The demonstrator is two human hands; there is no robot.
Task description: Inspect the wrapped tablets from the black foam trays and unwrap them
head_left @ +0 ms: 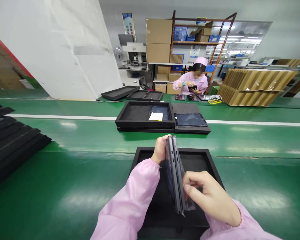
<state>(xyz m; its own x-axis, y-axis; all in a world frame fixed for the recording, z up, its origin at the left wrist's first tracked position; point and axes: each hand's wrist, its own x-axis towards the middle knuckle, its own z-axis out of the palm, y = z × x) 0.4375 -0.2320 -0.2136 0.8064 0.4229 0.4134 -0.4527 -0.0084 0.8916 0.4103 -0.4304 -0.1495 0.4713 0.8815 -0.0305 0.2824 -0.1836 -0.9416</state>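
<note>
Two thin grey tablets (174,173) stand on edge, pressed together, above a black foam tray (145,156) right in front of me. My left hand (160,149) grips their far top edge. At their near edge my right hand (210,196) pinches them, or the clear film on them, with fingers curled. Both sleeves are pink.
Across the green belt (77,136) lies a black double tray (140,115) with a tablet and white slip, plus a tray (192,120) bearing a tablet. Black trays (12,140) are stacked at left. A person (191,81) in pink works opposite. Cardboard sheets (255,86) are at the right.
</note>
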